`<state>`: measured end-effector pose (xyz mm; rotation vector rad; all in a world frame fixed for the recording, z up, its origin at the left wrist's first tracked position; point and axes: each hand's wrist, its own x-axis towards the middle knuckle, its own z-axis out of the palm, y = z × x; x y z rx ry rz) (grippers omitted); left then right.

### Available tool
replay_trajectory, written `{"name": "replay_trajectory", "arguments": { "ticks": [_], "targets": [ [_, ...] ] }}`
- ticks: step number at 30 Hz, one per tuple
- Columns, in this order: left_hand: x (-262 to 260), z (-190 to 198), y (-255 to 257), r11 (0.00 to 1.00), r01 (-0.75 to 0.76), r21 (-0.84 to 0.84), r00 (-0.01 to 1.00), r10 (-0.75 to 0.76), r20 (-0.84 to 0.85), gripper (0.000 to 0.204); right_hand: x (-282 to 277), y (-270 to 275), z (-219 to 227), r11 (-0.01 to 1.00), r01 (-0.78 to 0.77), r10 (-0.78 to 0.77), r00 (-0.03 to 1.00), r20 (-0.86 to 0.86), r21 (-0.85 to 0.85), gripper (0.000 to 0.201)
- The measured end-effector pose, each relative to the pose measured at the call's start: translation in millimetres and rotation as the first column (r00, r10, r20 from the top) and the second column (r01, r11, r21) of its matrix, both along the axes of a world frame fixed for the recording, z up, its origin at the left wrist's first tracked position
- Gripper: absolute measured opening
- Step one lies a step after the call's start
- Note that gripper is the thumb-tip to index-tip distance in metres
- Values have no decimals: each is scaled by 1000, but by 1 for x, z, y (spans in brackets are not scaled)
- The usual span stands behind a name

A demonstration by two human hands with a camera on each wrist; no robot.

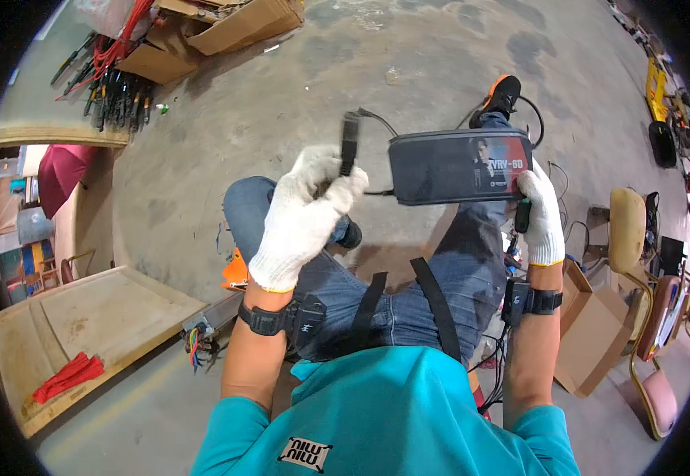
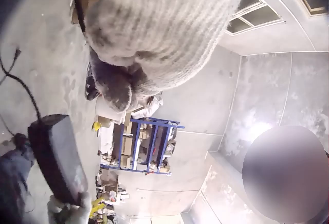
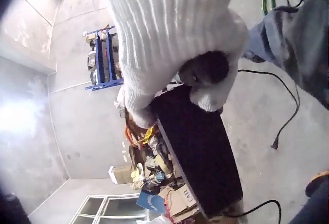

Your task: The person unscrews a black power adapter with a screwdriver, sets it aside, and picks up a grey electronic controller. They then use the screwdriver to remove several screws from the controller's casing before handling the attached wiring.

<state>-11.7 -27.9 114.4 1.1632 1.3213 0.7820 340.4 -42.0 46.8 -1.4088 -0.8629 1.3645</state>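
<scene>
A cloth [image 1: 69, 377] lies on the panel [image 1: 134, 309] at left, a carton [image 1: 595, 333] beside a chair [image 1: 626, 230] at right.

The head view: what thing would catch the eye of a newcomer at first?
Probably the dark box with a red printed end, right of centre, held in the white-gloved right hand. Then the turquoise shirt at the bottom, and the red cloth at lower left.
</scene>
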Motion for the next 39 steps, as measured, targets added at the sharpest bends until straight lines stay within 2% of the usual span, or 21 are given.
{"name": "replay_trajectory", "arguments": {
  "ticks": [1, 2, 3, 4, 5, 7, 8, 9, 11, 12, 13, 16, 17, 19, 20, 23, 26, 30, 32, 36, 39],
  "targets": [
    [2, 1, 0, 1000, 10, -4, 1000, -10, 5, 24, -4, 2, 12, 1000, 10, -10, 1000, 5, -4, 39],
    [3, 4, 2, 977, 132, 170, 987, -113, -118, 24, -7, 6, 24, 999, -29, 28, 999, 31, 27, 43],
    [3, 5, 3, 908, 267, 323, 949, -190, -251, 25, -6, 10, 29, 996, -67, 64, 996, 61, 56, 47],
    [0, 0, 8, 835, 386, 392, 914, -288, -286, 30, 4, 15, 30, 981, -189, 183, 974, 132, 34, 49],
    [3, -3, 7, 832, 391, 394, 913, -296, -279, 30, 8, 19, 30, 983, -180, 174, 975, 138, 32, 49],
    [15, 7, 7, 900, 401, 172, 912, -410, 18, 27, -5, 28, 44, 928, -353, 330, 927, 180, 119, 51],
    [23, 18, 8, 921, 381, -81, 886, -338, 317, 27, -7, 32, 43, 922, -377, 354, 912, 206, 83, 53],
    [22, 16, 9, 918, 388, -77, 882, -347, 318, 27, -12, 36, 50, 925, -370, 346, 915, 209, 86, 53],
    [17, 7, 10, 837, 543, -59, 825, -520, 220, 32, -26, 42, 65, 902, -431, 424, 883, 201, -10, 53],
    [17, 5, 8, 846, 532, -43, 813, -496, 303, 44, -31, 47, 55, 906, -409, 378, 897, 227, 109, 51],
    [17, 6, 5, 842, 538, -44, 809, -502, 306, 44, -31, 50, 50, 909, -403, 372, 900, 228, 106, 51],
    [19, 14, 0, 880, 435, -190, 875, -362, 322, 58, -37, 57, 46, 951, -306, 294, 936, 192, 36, 41],
    [21, 13, -3, 880, 435, -191, 874, -363, 323, 58, -41, 57, 42, 952, -305, 293, 937, 192, 36, 41],
    [28, 10, -6, 930, 368, -8, 872, -342, 351, 58, -48, 60, 41, 965, -257, 247, 958, 144, 53, 44],
    [29, 12, -4, 928, 365, -76, 889, -324, 323, 63, -53, 57, 40, 982, -189, 186, 977, 105, 24, 47],
    [35, 6, -8, 954, 293, -62, 901, -254, 353, 63, -65, 54, 55, 987, -139, 148, 982, 121, -78, 48],
    [38, 0, -9, 960, 279, -34, 908, -252, 335, 64, -63, 57, 36, 989, -121, 126, 990, 58, -84, 49],
    [38, 3, -9, 962, 264, -66, 909, -225, 350, 66, -69, 59, 36, 988, -103, 107, 994, 31, -112, 51],
    [37, 2, -11, 954, 290, -72, 881, -237, 410, 72, -70, 61, 27, 994, -68, 70, 997, 19, -85, 54],
    [36, -3, -11, 964, 263, -48, 881, -220, 419, 73, -75, 58, 30, 998, -40, 41, 999, 22, -43, 55],
    [36, -1, -12, 967, 249, -56, 898, -209, 388, 72, -78, 54, 46, 997, -33, 42, 991, 129, -67, 53]
  ]
}}
